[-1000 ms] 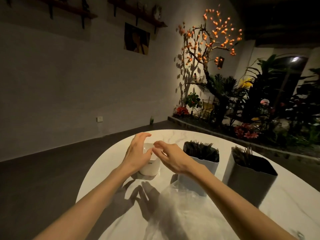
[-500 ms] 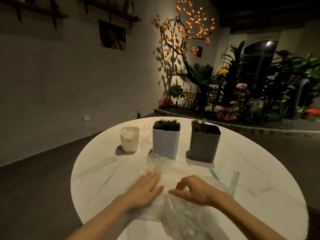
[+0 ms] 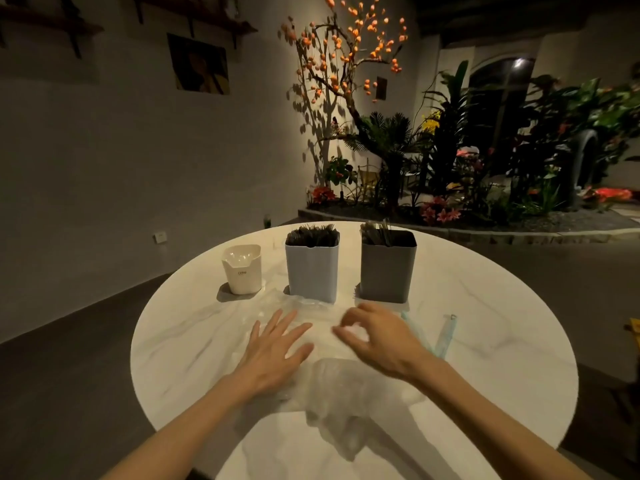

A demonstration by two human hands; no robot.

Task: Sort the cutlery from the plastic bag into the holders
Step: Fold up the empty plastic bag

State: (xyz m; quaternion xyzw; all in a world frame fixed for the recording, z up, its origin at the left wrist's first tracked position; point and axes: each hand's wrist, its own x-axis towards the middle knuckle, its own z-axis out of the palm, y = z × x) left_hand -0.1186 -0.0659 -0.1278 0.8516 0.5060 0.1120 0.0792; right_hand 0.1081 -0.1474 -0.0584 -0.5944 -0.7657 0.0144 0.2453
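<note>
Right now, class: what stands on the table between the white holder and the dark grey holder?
In the head view, the light blue-grey holder, filled with dark cutlery, stands between the white holder and dark grey holder.

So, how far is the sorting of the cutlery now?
Done: dark cutlery stands in the blue holder and the grey holder. In hand: the left hand lies flat on the plastic bag, and the right hand pinches it. Left: I cannot tell whether cutlery remains inside.
</note>
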